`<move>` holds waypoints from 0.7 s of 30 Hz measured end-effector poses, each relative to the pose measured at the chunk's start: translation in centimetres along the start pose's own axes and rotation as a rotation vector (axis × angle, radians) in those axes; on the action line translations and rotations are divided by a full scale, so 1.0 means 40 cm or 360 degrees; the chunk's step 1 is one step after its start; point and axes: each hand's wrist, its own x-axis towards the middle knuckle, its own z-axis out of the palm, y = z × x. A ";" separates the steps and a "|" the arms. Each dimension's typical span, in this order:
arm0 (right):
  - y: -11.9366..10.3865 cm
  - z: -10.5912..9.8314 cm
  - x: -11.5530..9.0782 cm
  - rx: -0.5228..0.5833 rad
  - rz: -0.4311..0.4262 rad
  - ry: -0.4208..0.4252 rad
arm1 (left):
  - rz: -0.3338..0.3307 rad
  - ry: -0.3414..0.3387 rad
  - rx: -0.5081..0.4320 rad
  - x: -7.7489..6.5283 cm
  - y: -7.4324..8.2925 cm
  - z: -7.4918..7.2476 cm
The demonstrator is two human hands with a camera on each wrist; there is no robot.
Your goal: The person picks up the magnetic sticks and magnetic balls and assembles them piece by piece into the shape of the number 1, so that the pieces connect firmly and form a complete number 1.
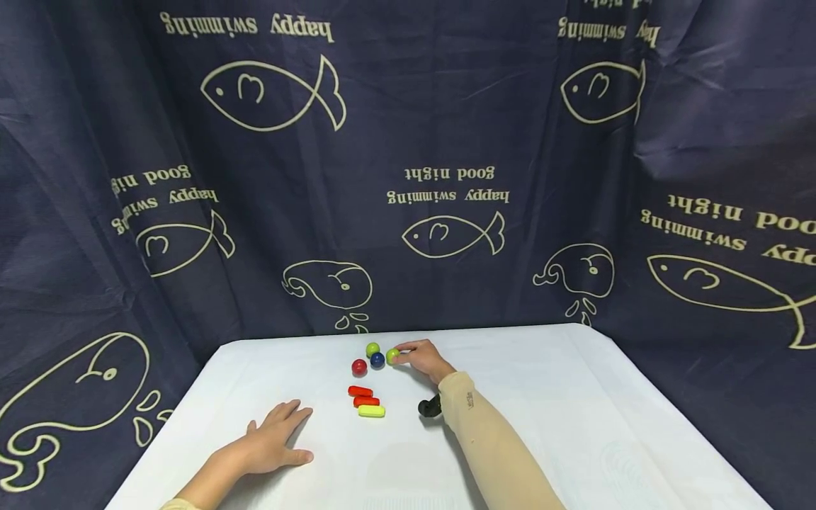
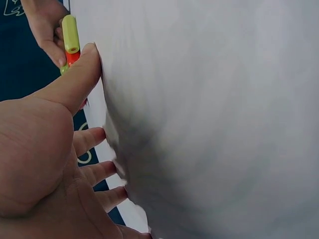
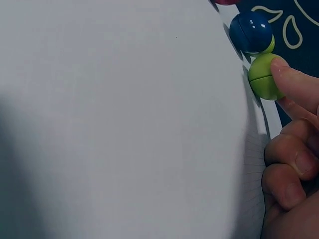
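My right hand (image 1: pixel 426 358) pinches a light green ball (image 3: pixel 262 77) between thumb and finger at the far side of the table, its other fingers curled in the right wrist view. Beside that ball, close to it, sits a dark blue ball (image 1: pixel 377 360). A second green ball (image 1: pixel 372 349) lies just behind the blue one, and a red ball (image 1: pixel 360 367) to its left. My left hand (image 1: pixel 270 440) rests on the white tabletop with fingers spread and holds nothing. To its right lie two short red rods (image 1: pixel 360 391) and a yellow-green rod (image 1: pixel 372 411).
A white cloth-like surface (image 1: pixel 548 397) covers the table. Behind it hangs a dark blue curtain (image 1: pixel 446 142) with fish and whale drawings. Near my right sleeve is a black device (image 1: pixel 430 406) on the wrist.
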 end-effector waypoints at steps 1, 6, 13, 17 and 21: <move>0.001 0.001 0.000 0.0007 0.0007 0.0001 | 0.0003 0.0001 -0.0001 -0.001 0.000 0.000; 0.005 0.001 0.003 0.0001 0.0020 0.0010 | 0.0013 0.0003 0.0004 0.002 -0.003 0.002; 0.011 0.002 0.012 -0.0002 0.0022 0.0028 | 0.0015 0.0007 0.0021 0.007 -0.006 0.007; 0.017 0.006 0.017 0.0001 0.0035 0.0014 | 0.0006 0.0001 0.0019 0.003 -0.005 0.005; 0.014 0.001 0.017 0.0025 0.0040 0.0011 | 0.0011 0.0004 0.0024 0.002 -0.002 0.002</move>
